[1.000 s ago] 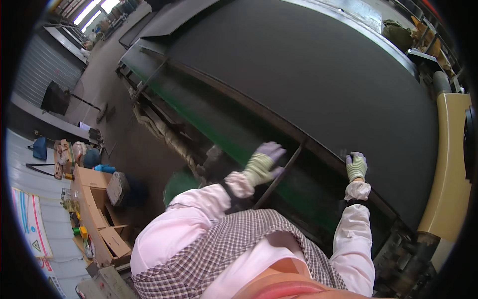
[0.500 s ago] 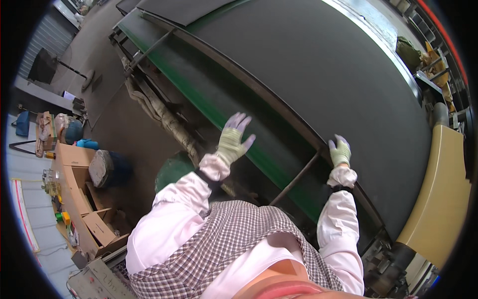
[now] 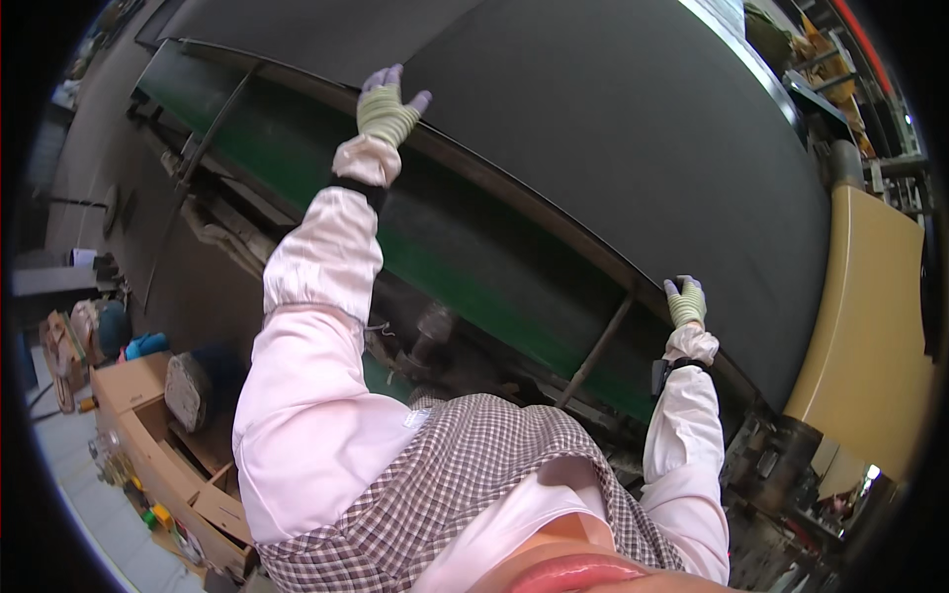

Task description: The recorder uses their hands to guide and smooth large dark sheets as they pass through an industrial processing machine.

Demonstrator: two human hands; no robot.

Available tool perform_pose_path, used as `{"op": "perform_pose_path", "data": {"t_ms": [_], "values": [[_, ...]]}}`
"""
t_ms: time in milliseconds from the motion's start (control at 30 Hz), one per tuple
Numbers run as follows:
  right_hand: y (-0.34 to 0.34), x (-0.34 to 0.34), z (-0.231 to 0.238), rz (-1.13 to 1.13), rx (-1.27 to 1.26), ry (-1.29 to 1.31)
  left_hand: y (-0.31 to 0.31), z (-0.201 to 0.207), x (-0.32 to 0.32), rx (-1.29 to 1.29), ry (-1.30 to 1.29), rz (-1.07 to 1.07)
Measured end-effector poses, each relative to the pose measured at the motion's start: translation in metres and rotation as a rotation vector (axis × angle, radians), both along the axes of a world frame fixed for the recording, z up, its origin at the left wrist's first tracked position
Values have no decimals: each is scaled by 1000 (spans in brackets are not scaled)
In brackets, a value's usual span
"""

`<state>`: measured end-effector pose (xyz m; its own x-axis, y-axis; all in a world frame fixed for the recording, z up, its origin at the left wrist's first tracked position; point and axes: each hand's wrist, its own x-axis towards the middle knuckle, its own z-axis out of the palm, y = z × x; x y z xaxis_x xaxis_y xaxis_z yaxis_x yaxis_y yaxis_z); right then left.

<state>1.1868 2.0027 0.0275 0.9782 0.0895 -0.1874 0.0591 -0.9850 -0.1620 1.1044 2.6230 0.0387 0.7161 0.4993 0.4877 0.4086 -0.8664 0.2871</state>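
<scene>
My left hand [image 3: 387,111], in a pale green glove with purple fingertips, reaches far forward. Its thumb is spread from its fingers, and nothing shows in it. It is at the near edge of a wide dark grey sheet [image 3: 613,138], close to where a second dark sheet [image 3: 316,38] meets it. On the right, my right hand [image 3: 686,300], gloved alike, lies at the same edge with its fingers bent a little over the dark surface. It appears to hold nothing; whether it presses on the sheet I cannot tell.
Below the edge runs a green belt [image 3: 287,158] with metal struts [image 3: 603,346] across it. A large tan roll [image 3: 865,316] stands at the right. Cardboard boxes [image 3: 173,445] and a drum [image 3: 188,393] are at the lower left. A bright metal bar [image 3: 761,69] borders the far side.
My left hand has moved forward and left from above the green belt to the sheet's edge. My right hand stays at the edge, its fingers now more bent. The whole view has shifted.
</scene>
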Motion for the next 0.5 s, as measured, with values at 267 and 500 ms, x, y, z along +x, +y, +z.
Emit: {"op": "perform_pose_path", "data": {"t_ms": [267, 500], "values": [[111, 18, 20, 364, 119, -269, -33, 26, 69, -155, 883, 75], [296, 22, -2, 631, 465, -279, -96, 37, 78, -321, 758, -262]]}}
